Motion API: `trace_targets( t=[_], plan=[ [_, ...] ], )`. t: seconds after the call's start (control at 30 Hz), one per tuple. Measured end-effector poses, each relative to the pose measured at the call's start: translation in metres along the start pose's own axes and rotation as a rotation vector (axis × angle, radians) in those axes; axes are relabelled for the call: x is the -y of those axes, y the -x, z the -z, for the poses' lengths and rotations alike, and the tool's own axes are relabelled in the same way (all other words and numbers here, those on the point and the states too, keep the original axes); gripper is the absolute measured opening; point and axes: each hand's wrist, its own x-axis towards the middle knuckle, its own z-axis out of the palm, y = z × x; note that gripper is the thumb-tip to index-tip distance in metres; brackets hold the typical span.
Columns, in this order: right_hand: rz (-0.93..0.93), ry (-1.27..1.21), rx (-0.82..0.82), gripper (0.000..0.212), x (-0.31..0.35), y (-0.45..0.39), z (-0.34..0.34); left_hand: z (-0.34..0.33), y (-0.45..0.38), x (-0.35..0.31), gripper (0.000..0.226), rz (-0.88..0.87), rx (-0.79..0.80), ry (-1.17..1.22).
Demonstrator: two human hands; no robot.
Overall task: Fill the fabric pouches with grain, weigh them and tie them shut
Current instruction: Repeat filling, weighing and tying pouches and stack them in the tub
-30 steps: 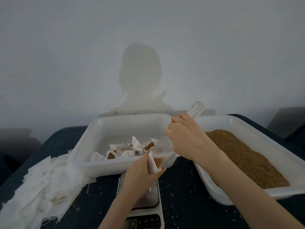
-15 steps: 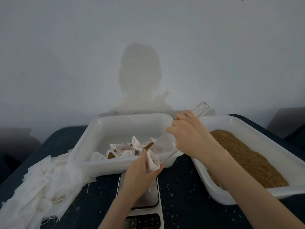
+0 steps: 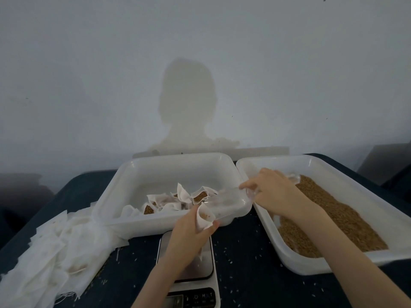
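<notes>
My left hand [image 3: 189,232] holds a small white fabric pouch [image 3: 205,217] upright above the scale [image 3: 189,270]; brown grain shows inside its open mouth. My right hand [image 3: 273,192] grips a clear plastic scoop [image 3: 224,202], which lies nearly level with its mouth toward the pouch and its handle end over the grain tray. The right-hand white tray [image 3: 329,170] holds a bed of brown grain [image 3: 333,214]. The left-hand white tray [image 3: 133,174] holds several filled pouches [image 3: 178,200].
A heap of flat white pouches [image 3: 53,252] lies on the dark table at the left, beside the left tray. Loose grains are scattered over the tabletop [image 3: 244,274] around the scale. A pale wall rises just behind both trays.
My right hand has swung the scoop down from its steep tilt over the pouch and drawn back right, toward the grain tray. My left hand still holds the pouch over the scale.
</notes>
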Motion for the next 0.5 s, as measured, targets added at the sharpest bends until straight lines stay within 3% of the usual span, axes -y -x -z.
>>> trace_targets(
  t=[0.17, 0.37, 0.5],
  plan=[
    [-0.173, -0.218, 0.147, 0.046, -0.021, 0.007, -0.007, -0.004, -0.002, -0.003, 0.040, 0.017, 0.027, 0.058],
    [-0.247, -0.496, 0.087, 0.039, -0.044, 0.022, 0.006, -0.011, -0.008, 0.000, 0.020, 0.034, 0.013, 0.045],
    [-0.390, -0.472, 0.083, 0.045, -0.081, 0.033, 0.006, -0.015, -0.010, 0.005, 0.016, 0.024, -0.042, 0.049]
  ],
)
